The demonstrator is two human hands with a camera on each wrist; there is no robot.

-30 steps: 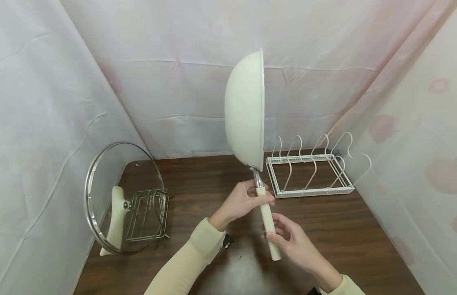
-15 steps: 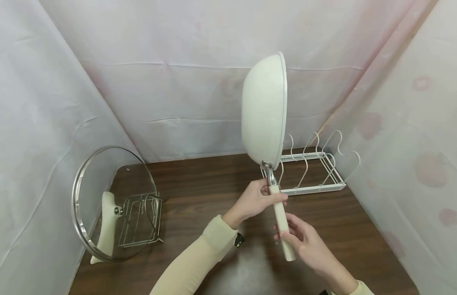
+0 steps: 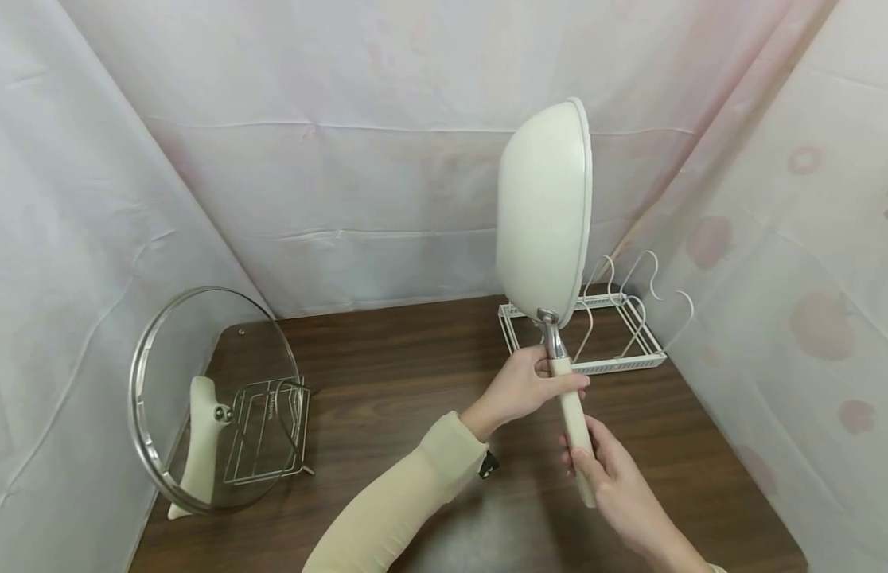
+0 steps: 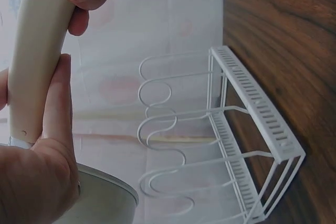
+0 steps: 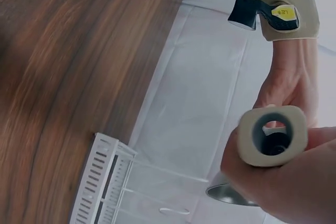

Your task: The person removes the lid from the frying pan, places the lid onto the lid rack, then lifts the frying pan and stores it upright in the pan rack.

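I hold a white pan [image 3: 544, 215] upright on its edge above the dark wooden table [image 3: 401, 374], bowl side facing left. My left hand [image 3: 531, 387] grips the top of its cream handle [image 3: 577, 434] just under the metal neck. Lower down, my right hand [image 3: 603, 468] grips the same handle near its end. The left wrist view shows the handle [image 4: 37, 66] against my left palm [image 4: 31, 182]. In the right wrist view my right hand [image 5: 283, 192] wraps the hollow handle end [image 5: 273, 137]. The pan's lower edge hangs in front of the white wire rack [image 3: 619, 322].
The white rack [image 4: 236, 140] with curved dividers stands at the back right corner, near the curtain wall. A glass lid [image 3: 208, 398] leans on a metal wire stand [image 3: 268, 430] at the left edge. White curtains close in three sides.
Both hands have carried the pan to the right, so its lower edge now overlaps the white rack. The grips on the handle are unchanged.
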